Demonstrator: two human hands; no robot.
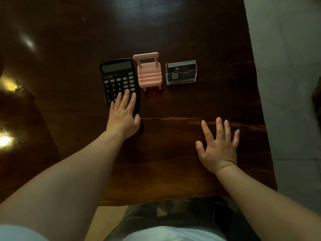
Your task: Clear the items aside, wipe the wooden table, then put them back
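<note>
A black calculator (118, 76) lies flat on the dark wooden table (173, 145), left of centre. My left hand (124, 113) rests on its lower half, fingers over the keys and thumb against its lower right edge. Right beside the calculator stands a small pink chair-shaped stand (149, 73). Further right is a clear plastic card holder (181, 72) with dark cards in it. My right hand (218, 145) is spread flat over bare table at the front right, holding nothing, well short of the card holder.
The table's right edge runs beside a pale tiled floor (286, 84). Its front edge is just ahead of my lap (173, 214). Bright light glares off the tabletop at the far left (5, 140). No cloth is in view.
</note>
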